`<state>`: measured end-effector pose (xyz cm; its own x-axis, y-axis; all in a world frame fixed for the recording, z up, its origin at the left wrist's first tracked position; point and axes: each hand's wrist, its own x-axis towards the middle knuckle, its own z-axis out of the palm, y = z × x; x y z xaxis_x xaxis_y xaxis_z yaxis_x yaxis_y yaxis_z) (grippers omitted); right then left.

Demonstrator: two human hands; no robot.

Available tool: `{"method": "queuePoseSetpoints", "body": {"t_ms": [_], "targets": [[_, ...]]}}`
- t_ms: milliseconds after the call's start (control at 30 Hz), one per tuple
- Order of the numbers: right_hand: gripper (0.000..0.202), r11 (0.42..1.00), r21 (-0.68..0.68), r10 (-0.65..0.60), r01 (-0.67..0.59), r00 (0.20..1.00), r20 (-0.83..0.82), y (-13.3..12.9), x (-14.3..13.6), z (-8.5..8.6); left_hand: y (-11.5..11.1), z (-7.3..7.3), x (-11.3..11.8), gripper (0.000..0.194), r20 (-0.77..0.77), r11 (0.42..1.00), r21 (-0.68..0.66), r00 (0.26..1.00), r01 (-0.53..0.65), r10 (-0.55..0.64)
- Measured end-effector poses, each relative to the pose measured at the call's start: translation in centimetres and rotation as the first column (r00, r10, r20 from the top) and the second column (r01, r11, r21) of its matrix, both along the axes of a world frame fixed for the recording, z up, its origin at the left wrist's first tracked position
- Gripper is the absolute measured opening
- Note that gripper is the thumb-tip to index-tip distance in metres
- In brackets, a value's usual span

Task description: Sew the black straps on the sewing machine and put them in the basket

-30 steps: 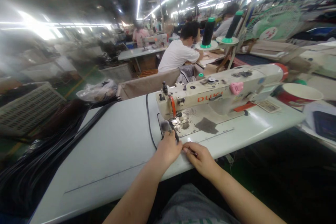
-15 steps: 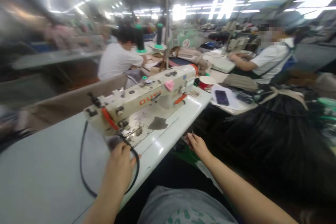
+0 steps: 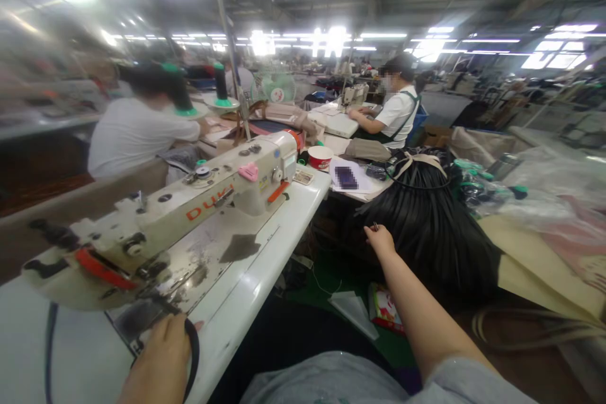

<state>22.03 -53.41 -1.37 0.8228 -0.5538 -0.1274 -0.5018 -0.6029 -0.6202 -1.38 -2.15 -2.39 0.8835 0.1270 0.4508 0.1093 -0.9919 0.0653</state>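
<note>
My left hand (image 3: 163, 350) is closed on a black strip (image 3: 193, 353) at the needle end of the sewing machine (image 3: 189, 202). The strip loops over the white tabletop (image 3: 284, 227). My right hand (image 3: 381, 240) is raised beyond the table's right edge, fingers closed round a small metal tool (image 3: 375, 226), probably tweezers or snips. It is nearest to a big bundle of black strips (image 3: 426, 221). A dark patch (image 3: 240, 247) shows on the machine bed.
A red and white tub (image 3: 320, 157), a phone (image 3: 346, 177) on white paper and folded cloth (image 3: 367, 149) lie behind the table. One person (image 3: 137, 132) sits at the left, another (image 3: 400, 107) works at a machine behind. Bagged spools (image 3: 473, 180) lie at the right.
The view has turned right, and the machine appears further left. My right hand has moved right, out towards the black bundle, with the tool. My left hand stays on the strip.
</note>
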Motion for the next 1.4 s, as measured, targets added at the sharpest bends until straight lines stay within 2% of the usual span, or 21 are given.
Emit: {"method": "queuePoseSetpoints", "body": {"t_ms": [100, 233, 433, 500, 600, 733, 800, 867, 1033, 1133, 1200, 1300, 1400], "targets": [[0.029, 0.996, 0.082, -0.026, 0.030, 0.998, -0.060, -0.3, 1.3, -0.5, -0.3, 0.1, -0.1, 0.033, 0.006, 1.000, 0.022, 1.000, -0.020, 0.020], [0.027, 0.986, 0.152, -0.059, 0.066, 0.997, -0.051, -0.1, 2.6, -0.9, -0.5, 0.3, -0.2, 0.029, -0.009, 0.999, 0.009, 0.999, -0.031, 0.031], [0.025, 0.974, 0.218, -0.073, 0.066, 0.997, 0.023, 0.6, 2.5, -1.8, -0.7, 0.8, -0.5, 0.030, 0.027, 1.000, -0.002, 0.999, -0.020, 0.020], [0.025, 0.967, 0.250, -0.058, 0.053, 0.998, 0.014, 1.5, 1.3, -2.8, -0.9, 1.0, -0.5, 0.029, 0.013, 0.999, 0.016, 0.999, -0.031, 0.031], [0.026, 0.945, 0.325, -0.007, 0.023, 0.999, -0.051, 4.1, -2.2, -5.2, -1.3, 1.3, -0.5, 0.031, 0.007, 0.999, 0.033, 0.999, -0.043, 0.043], [0.022, 0.886, 0.464, 0.090, -0.003, 0.982, -0.165, 8.8, -7.5, -9.1, -1.5, 1.8, -0.2, 0.026, 0.043, 0.998, 0.050, 0.999, -0.032, 0.030], [0.022, 0.860, 0.510, 0.094, 0.009, 0.980, -0.175, 10.0, -8.5, -10.0, -1.6, 1.8, -0.1, 0.024, 0.060, 0.996, 0.085, 0.998, -0.040, 0.035], [0.022, 0.849, 0.528, 0.054, 0.028, 0.989, -0.139, 9.9, -7.5, -9.6, -1.6, 1.8, 0.0, 0.022, 0.057, 0.991, 0.119, 0.997, -0.054, 0.048], [0.031, 0.864, 0.497, -0.130, 0.078, 0.989, 0.072, 5.3, -0.8, -5.2, -1.8, 1.6, 0.0, 0.023, 0.079, 0.991, 0.122, 0.996, -0.053, 0.044], [0.037, 0.873, 0.483, -0.156, 0.075, 0.979, 0.128, 4.3, 0.8, -3.8, -2.0, 1.5, 0.0, 0.026, 0.116, 0.992, 0.113, 0.992, -0.054, 0.041], [0.036, 0.871, 0.489, -0.113, 0.041, 0.987, 0.119, 5.6, -0.4, -4.4, -2.2, 1.3, 0.1, 0.026, 0.125, 0.995, 0.086, 0.991, -0.058, 0.047], [0.031, 0.848, 0.528, 0.023, -0.044, 0.999, 0.046, 9.5, -4.6, -7.1, -2.2, 0.6, 0.1, 0.025, 0.116, 0.995, 0.043, 0.990, -0.086, 0.081], [0.029, 0.796, 0.593, 0.166, -0.119, 0.986, -0.024, 13.0, -8.2, -9.4, -2.1, -0.2, 0.2, 0.026, 0.096, 0.995, 0.017, 0.991, -0.099, 0.096]]}}
